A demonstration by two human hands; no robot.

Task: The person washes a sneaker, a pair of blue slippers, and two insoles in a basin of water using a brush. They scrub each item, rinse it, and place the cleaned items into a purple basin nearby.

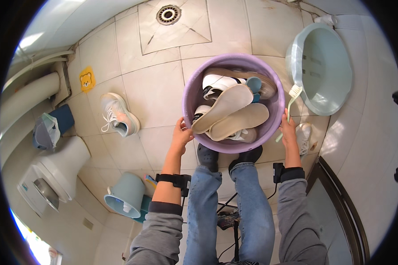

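Note:
A round purple plastic basin (233, 57) is in front of me, above my feet. My left hand (182, 136) grips its rim at the lower left. At the opposite side my right hand (288, 131) holds a pale green brush (295, 92) with white bristles, its fingers also against the basin's rim. Inside the basin lie white and brown shoes (217, 82), partly hidden under two beige insoles, one (229, 102) overlapping the other (243, 120). A small blue plastic scoop or cup (253, 85) rests among the shoes.
A pale green basin (328, 71) leans at the right wall. One sneaker (119, 114) stands on the left tiles, another (303, 137) beyond my right hand. A floor drain (168, 15) is at the top. At left are a toilet (64, 165), a bin (46, 132) and a bucket (127, 192).

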